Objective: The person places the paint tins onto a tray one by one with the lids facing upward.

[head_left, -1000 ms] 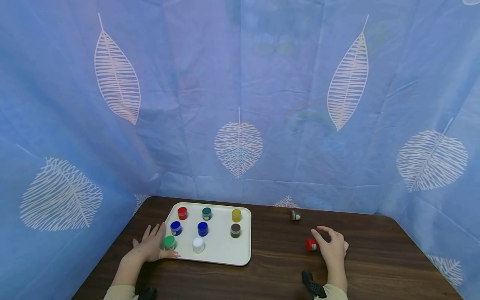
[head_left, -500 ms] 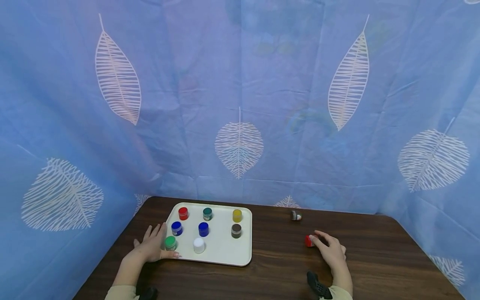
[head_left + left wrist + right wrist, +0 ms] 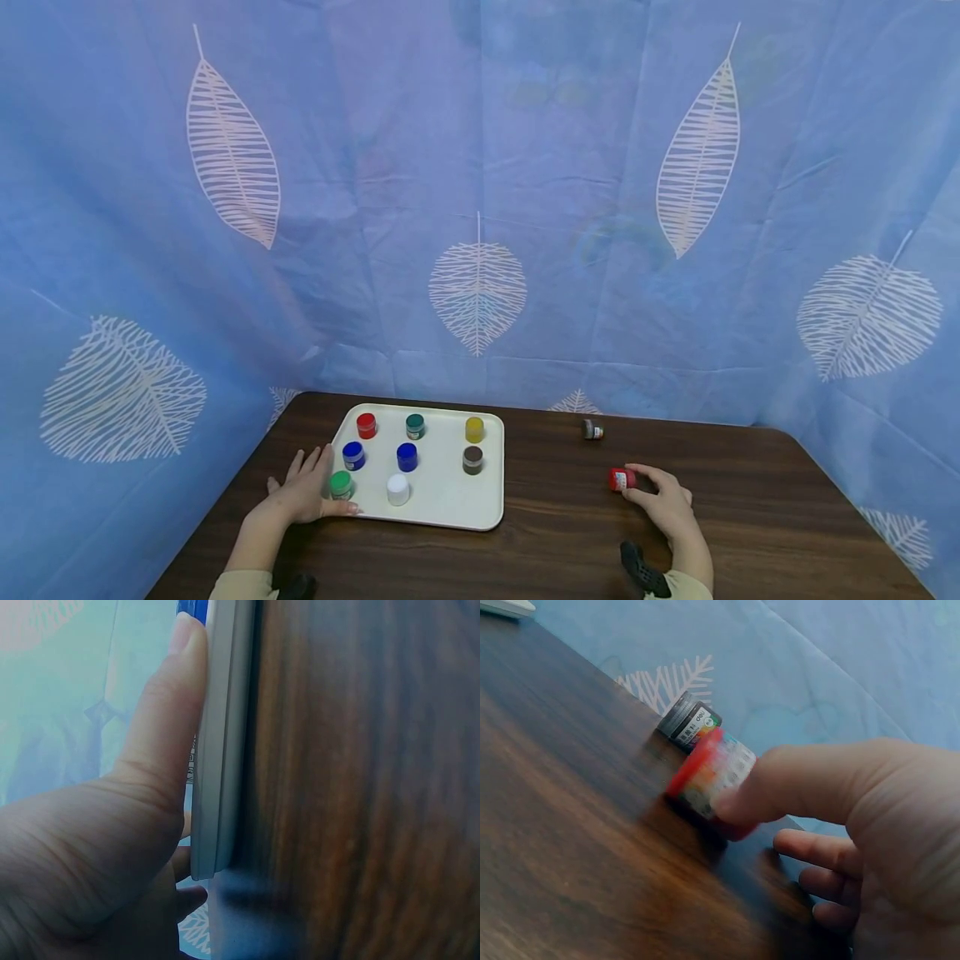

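Note:
Lying on its side, a small red paint jar point(image 3: 622, 479) is pinched at its base between the thumb and index finger of my right hand point(image 3: 666, 498). In the right wrist view, the thumb presses on the label of this jar point(image 3: 716, 780), and the other fingers bend loosely below. My left hand point(image 3: 295, 493) rests at the front left corner of the white tray point(image 3: 450, 508), with fingers spread along its left side and the thumb along its front rim. Beside that hand stands a green-lidded jar point(image 3: 341, 483). In the left wrist view, the thumb point(image 3: 161, 712) lies against the tray's edge.
Upright in the tray are several more paint jars, among them a red one point(image 3: 366, 426), a yellow one point(image 3: 474, 429), a brown one point(image 3: 472, 460) and a white one point(image 3: 397, 489). A dark jar point(image 3: 592, 429) lies sideways near the table's back edge, before the leaf-patterned curtain point(image 3: 480, 167).
My right hand has closed its thumb and index finger on the red jar, which has shifted slightly toward the back and turned a little. The left hand and tray stay in place.

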{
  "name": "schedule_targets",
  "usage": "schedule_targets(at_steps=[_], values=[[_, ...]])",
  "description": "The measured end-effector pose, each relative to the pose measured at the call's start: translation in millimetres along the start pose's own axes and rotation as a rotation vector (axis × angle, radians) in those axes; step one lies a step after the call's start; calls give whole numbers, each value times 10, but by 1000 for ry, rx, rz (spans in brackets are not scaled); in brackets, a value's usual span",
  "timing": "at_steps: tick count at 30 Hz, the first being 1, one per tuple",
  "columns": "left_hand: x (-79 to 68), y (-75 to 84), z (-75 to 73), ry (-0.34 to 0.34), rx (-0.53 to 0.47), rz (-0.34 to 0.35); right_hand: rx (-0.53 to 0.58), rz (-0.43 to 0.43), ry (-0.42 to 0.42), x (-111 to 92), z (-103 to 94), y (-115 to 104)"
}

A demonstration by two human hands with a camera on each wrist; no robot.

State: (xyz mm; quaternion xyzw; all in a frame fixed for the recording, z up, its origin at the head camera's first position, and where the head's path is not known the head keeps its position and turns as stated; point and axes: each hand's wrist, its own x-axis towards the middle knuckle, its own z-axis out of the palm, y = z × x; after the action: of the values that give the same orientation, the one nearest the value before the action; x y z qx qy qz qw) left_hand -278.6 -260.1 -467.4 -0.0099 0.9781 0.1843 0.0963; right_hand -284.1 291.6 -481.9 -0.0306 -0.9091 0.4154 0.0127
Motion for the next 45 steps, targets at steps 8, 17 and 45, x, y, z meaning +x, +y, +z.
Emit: schedule_targets(at_steps=[8,17,45], values=[[5,3,9,14,-4,-11,-4,41,24,-9,17,-8],[-11,24,-8,17,10,-3,3,68,34,-6,74,-59],[-17,24,-12,4,14,-10,113,-58,247,45,294,-343]])
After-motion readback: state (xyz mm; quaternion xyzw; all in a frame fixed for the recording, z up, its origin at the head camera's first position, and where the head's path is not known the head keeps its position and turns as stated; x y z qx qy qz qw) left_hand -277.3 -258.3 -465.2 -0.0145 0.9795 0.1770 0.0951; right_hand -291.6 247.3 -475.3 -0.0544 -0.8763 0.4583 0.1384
